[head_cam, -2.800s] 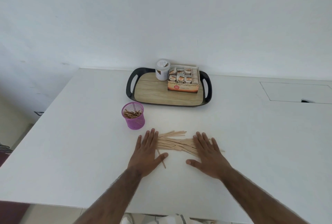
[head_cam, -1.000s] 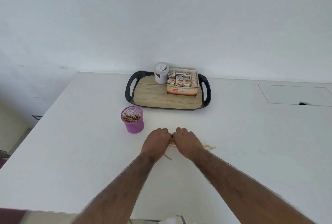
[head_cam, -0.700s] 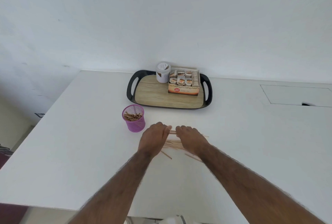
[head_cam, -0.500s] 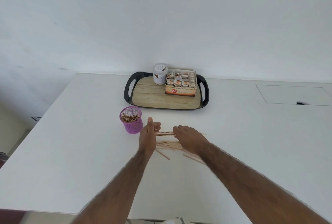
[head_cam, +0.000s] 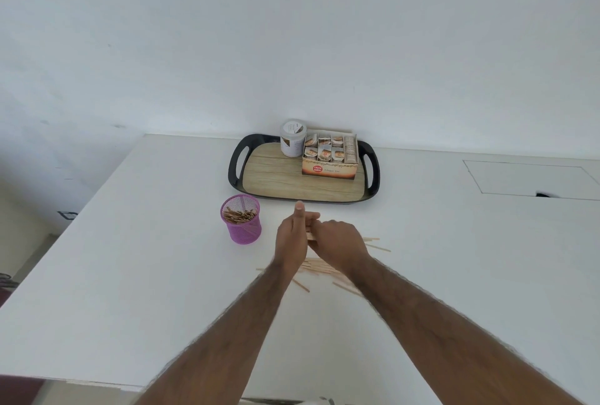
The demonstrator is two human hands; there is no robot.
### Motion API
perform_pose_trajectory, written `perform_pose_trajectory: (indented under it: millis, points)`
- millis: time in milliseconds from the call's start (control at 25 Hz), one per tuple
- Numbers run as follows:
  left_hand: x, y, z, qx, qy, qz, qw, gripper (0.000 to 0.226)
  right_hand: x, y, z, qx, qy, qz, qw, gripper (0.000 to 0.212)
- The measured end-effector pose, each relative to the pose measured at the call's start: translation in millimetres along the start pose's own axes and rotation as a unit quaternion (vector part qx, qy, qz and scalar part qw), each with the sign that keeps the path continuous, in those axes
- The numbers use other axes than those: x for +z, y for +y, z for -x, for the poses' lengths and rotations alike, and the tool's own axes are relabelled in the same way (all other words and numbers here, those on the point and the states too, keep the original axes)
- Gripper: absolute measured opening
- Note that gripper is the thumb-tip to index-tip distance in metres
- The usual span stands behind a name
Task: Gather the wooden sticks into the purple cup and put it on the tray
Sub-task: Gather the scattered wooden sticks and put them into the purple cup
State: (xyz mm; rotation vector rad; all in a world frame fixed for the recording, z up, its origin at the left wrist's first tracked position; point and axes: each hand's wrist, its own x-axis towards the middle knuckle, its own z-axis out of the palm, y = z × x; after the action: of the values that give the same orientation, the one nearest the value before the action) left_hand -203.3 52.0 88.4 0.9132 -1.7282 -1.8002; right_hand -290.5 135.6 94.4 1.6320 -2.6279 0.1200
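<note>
spanning the foreground, white table against plain white wall

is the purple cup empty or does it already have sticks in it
Not empty. The purple cup stands upright on the table, and a bunch of wooden stick ends shows inside its rim.

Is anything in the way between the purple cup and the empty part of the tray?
Nothing visible. The purple cup stands just off the tray near its left front corner. The box and jar sit at the back, leaving the wooden front bare.
</note>
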Motion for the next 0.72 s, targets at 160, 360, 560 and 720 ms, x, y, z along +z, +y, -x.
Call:
perform_pose_trajectory:
  millis: [160,360,560,720]
  points:
    - [-2,8,-4,-0.102,0.008,0.252,0.962,0.078,-33,4,-8,0.065,0.029,-0.197,0.978,0.042]
    - [3,-11,0,-0.216,-0.029,0.427,0.877,0.087,-77,-12,-24,0.165,0.136,-0.652,0.727,0.044]
    - [20,12,10,-0.221,-0.038,0.53,0.818,0.084,-88,-30,-26,0.159,0.148,-0.775,0.593,0.042]
    - [20,31,5,-0.213,-0.039,0.602,0.769,0.074,-77,-38,-23,0.162,0.146,-0.791,0.571,0.038]
